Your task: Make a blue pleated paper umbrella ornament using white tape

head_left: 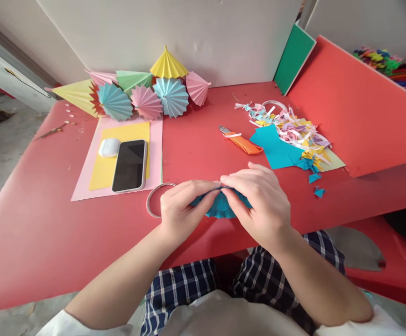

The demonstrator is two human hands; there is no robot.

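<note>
A pleated teal paper fan (218, 208) is held just above the front edge of the red table (48, 224). My left hand (180, 212) pinches its left side with closed fingers. My right hand (259, 203) grips its right side and top, fingers curled over it. The two hands meet at the fan's upper edge and hide most of it. A roll of clear tape (153, 200) lies on the table just left of my left hand.
A phone (130, 165) and a white earbud case (109, 147) rest on yellow and pink sheets (83, 179). Several finished paper umbrellas (146, 88) stand at the back. An orange utility knife (242, 140), teal paper (276, 149) and paper scraps (294, 128) lie to the right.
</note>
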